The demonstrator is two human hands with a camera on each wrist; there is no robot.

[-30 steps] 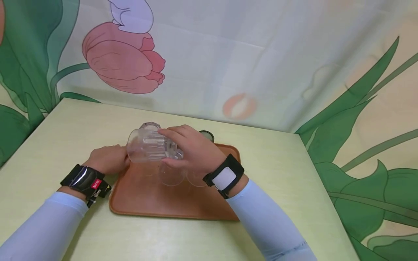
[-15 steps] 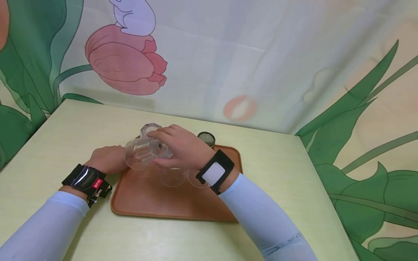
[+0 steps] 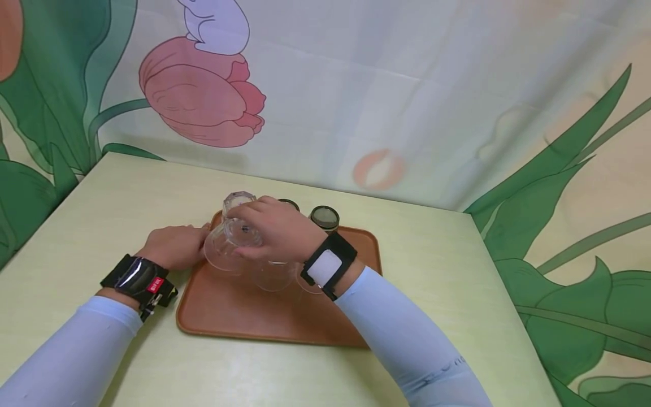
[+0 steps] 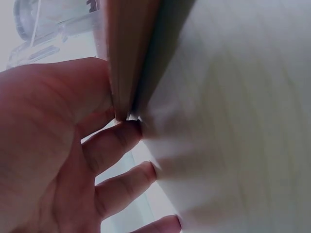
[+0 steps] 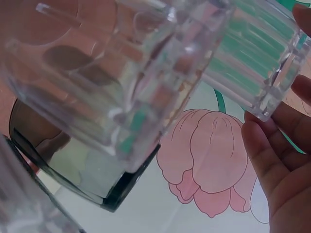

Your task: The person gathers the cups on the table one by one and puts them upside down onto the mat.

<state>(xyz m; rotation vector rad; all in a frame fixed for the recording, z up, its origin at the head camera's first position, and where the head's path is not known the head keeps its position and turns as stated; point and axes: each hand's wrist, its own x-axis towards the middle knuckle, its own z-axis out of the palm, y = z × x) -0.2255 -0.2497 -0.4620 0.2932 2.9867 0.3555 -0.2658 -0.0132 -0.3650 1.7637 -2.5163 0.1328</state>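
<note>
My right hand [image 3: 277, 226] grips a clear ribbed drinking glass [image 3: 220, 249] near its base, over the left part of a brown tray [image 3: 244, 316]. The glass is tilted, mouth facing down-left; whether its rim touches the tray I cannot tell. In the right wrist view, fingertips [image 5: 262, 141] lie against the glass base. My left hand [image 3: 175, 247] is at the tray's left edge. The left wrist view shows its thumb side against the tray wall [image 4: 129, 53], with relaxed fingers [image 4: 124, 189] spread and their tips on the table.
Another upside-down clear glass [image 3: 239, 199] stands behind the held one. Clear glasses [image 3: 274, 278] sit partly hidden below my right hand. Two dark smoky glasses, one at the back right [image 3: 324, 217], stand along the tray's far side. A printed curtain [image 3: 315, 102] hangs behind the table.
The held glass has swung from nearly sideways to mouth more downward, lowering toward the tray's left part. My right hand moved slightly left, revealing a second dark glass. My left hand stays at the tray edge.
</note>
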